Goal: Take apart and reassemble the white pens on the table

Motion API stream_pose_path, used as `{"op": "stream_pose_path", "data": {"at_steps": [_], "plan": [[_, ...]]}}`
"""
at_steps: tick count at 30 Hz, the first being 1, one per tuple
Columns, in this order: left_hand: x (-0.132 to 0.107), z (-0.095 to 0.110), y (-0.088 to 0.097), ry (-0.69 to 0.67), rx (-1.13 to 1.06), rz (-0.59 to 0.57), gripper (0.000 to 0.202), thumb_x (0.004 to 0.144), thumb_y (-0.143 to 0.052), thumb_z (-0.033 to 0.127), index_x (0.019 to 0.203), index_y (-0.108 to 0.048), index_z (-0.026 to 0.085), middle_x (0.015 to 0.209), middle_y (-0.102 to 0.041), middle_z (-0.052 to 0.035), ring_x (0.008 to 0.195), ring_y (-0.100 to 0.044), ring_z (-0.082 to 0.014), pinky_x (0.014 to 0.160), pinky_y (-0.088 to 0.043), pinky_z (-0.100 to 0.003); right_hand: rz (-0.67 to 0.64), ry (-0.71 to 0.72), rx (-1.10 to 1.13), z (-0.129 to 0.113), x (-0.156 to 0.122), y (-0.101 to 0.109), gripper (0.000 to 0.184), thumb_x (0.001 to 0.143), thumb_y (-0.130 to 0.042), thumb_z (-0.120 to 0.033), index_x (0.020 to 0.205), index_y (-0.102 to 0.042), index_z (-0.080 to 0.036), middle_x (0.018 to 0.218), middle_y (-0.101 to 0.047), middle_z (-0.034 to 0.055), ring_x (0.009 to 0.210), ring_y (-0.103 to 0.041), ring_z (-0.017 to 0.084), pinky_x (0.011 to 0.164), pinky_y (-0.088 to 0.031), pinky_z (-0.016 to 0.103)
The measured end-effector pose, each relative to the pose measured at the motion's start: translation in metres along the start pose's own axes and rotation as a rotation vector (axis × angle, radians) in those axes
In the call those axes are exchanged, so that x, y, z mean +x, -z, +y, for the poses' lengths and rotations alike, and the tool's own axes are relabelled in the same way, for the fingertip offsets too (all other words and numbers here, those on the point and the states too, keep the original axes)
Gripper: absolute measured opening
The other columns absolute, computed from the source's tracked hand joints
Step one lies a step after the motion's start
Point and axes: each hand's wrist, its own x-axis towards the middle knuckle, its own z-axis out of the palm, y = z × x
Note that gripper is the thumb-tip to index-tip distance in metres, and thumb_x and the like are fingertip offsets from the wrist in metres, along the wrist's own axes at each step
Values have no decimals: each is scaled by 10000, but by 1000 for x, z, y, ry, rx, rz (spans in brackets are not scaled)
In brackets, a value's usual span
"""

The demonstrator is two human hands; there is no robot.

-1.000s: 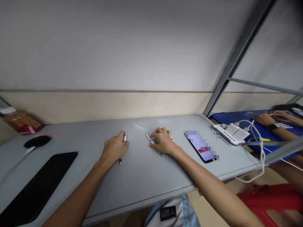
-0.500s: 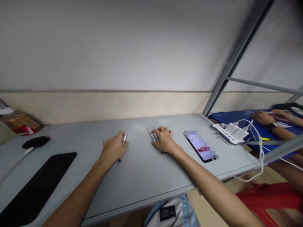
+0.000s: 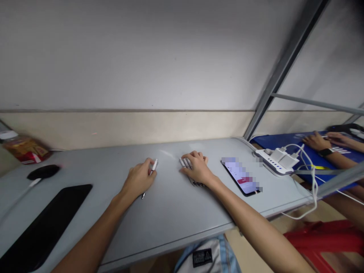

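A white pen [image 3: 154, 165] with a metal tip is pinched between the thumb and fingers of my left hand [image 3: 140, 178]; its tip end shows below the palm, over the desk. My right hand [image 3: 196, 167] lies curved over a row of several white and grey pens [image 3: 184, 163] side by side on the desk. Its thumb is at their left side and the fingers reach over the far side. My palm hides the middle of the row. A gap of bare grey desk [image 3: 167, 185] separates the two hands.
Right of my right hand lies a lit phone [image 3: 241, 176], then a white power strip [image 3: 274, 162] with plugs and cables. On the left are a black mat [image 3: 48, 223], a black round device [image 3: 43, 172] and a jar [image 3: 27, 148]. Another person's hands [image 3: 317, 141] work beyond the metal frame.
My left hand has shifted slightly right and turned, and the white pen's upper end now sticks out further past the fingers. My right hand has barely moved on the pens.
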Motion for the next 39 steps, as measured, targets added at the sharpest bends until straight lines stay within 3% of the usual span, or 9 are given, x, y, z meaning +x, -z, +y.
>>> {"op": "stream_pose_path", "data": {"at_steps": [5, 9, 16, 23, 27, 32, 35, 37, 39], "plan": [[-8, 20, 1, -237, -409, -70, 299, 909, -395, 379, 1066, -584, 208, 905, -676, -26, 788, -614, -153, 705, -464, -256, -14, 236, 151, -7, -1, 7, 467, 822, -646, -385, 1269, -532, -311, 1184, -555, 68, 1084, -447, 244, 910, -323, 387], [-12, 30, 0, -320, -481, -106, 330, 930, -392, 411, 1097, -598, 214, 936, -681, -19, 752, -602, -135, 680, -462, -245, -79, 443, 252, -12, 0, 8, 284, 905, -539, -360, 1162, -623, -272, 1075, -644, 65, 1013, -502, 226, 893, -356, 357], [-6, 16, -3, -403, -252, 74, 277, 949, -387, 383, 1028, -590, 213, 981, -655, -30, 874, -597, -175, 789, -443, -294, -1, 139, 436, -2, 4, 5, 366, 900, -489, -469, 791, -673, -172, 682, -603, 19, 626, -475, 127, 610, -340, 244], [-2, 11, -5, -517, -24, 196, 249, 969, -321, 273, 920, -552, 192, 838, -603, -45, 802, -518, -195, 736, -403, -326, -381, -49, 852, 1, 6, 10, 511, 869, -440, -591, 731, -638, -139, 547, -431, -26, 452, -319, 72, 449, -241, 221], [-4, 11, -4, -518, 96, 248, 241, 936, -333, 180, 780, -515, 196, 708, -565, -31, 703, -474, -191, 693, -370, -331, -462, -83, 961, -1, 4, 12, 475, 866, -451, -585, 698, -562, -155, 530, -330, -53, 439, -249, 71, 426, -189, 226], [-3, 9, -9, -471, -13, 242, 215, 874, -346, 96, 747, -487, 197, 684, -540, -22, 677, -484, -177, 658, -370, -303, -141, 208, 595, -7, 1, 15, 364, 912, -458, -448, 723, -588, -166, 587, -466, -23, 544, -384, 94, 533, -294, 223], [-2, 8, -11, -409, -126, 195, 208, 900, -336, 144, 763, -482, 198, 706, -544, -16, 673, -498, -166, 645, -378, -287, 38, 349, 494, -8, 1, 14, 213, 907, -500, -327, 905, -654, -179, 796, -609, 15, 649, -469, 101, 623, -354, 221], [-1, 9, -11, -392, -148, 187, 216, 921, -321, 184, 782, -486, 198, 730, -546, -17, 695, -503, -168, 666, -386, -293, 69, 342, 521, -6, 2, 11, 253, 866, -570, -314, 1080, -633, -195, 923, -633, 33, 679, -499, 102, 640, -380, 218], [-2, 9, -10, -396, -130, 187, 238, 943, -312, 235, 798, -496, 196, 739, -539, -19, 715, -499, -175, 693, -387, -306, 35, 265, 516, -4, 2, 7, 312, 849, -594, -358, 1107, -629, -186, 856, -638, 25, 646, -502, 105, 613, -380, 219]]}}
